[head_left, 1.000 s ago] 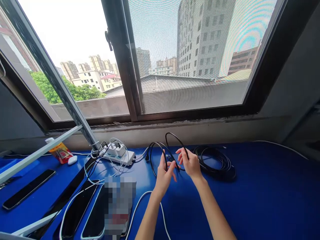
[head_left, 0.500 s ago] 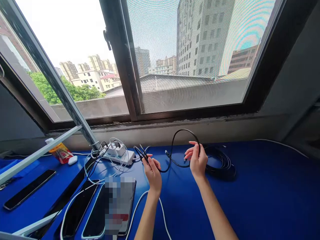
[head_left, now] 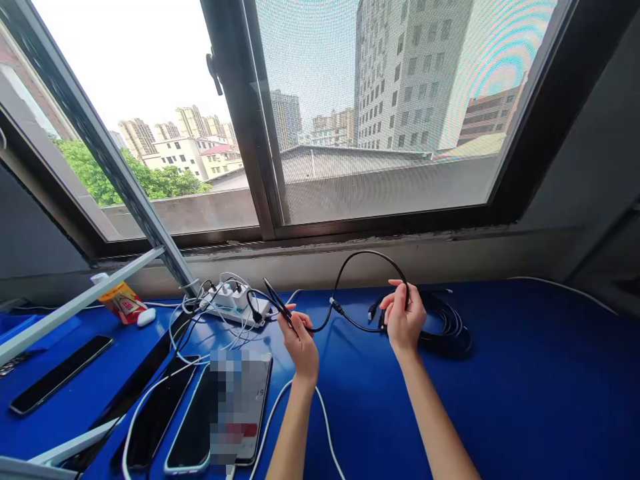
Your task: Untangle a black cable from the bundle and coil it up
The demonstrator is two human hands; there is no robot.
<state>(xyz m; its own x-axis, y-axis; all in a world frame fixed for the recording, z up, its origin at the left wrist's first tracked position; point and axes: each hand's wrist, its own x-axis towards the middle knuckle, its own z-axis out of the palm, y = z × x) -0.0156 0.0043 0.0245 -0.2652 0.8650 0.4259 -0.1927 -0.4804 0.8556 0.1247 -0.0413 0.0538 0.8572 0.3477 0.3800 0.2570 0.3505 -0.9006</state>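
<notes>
Containers: orange-red pouch (head_left: pixel 126 303), white cap, far left — contents not visible. White power strip (head_left: pixel 263 308) far left of centre, adapters plugged in, white and black leads tangled round it. Desk (head_left: pixel 525 387) is blue, set below a dark-framed window (head_left: pixel 380 223); phones lie near left, black coil (head_left: pixel 460 337) just beyond the right hand (head_left: pixel 406 319). Black cable (head_left: pixel 370 253) is up over the desk, arching between the hands: left hand (head_left: pixel 301 347) has fingers closed round a bunch of strands, right hand pinches the other end of the arch. Vs one second ago: hands were close together, now well apart — cable stretched into a wider arch between them
</notes>
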